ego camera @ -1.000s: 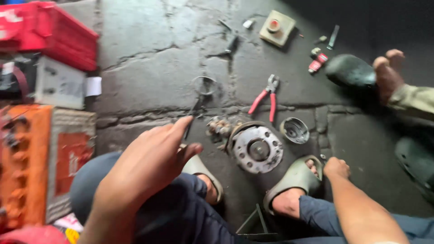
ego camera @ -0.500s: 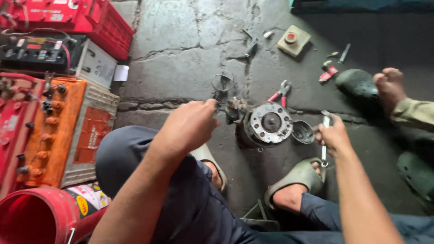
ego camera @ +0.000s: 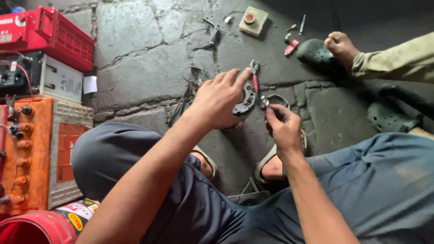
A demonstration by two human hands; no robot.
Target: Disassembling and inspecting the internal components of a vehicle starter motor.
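Left hand (ego camera: 220,101) cupped with fingers spread; right hand (ego camera: 282,129) pinched shut, both raised.

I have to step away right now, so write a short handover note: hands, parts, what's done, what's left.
Left hand: gripping the round metal disc part, held tilted above the stone floor.
Right hand: pinching a small metal tool at the disc's edge.
Red-handled pliers lie just behind the disc; small metal cup beside it.
Done: disc lifted in hand.
Left: work on the disc continues; cannot tell what is loosened.
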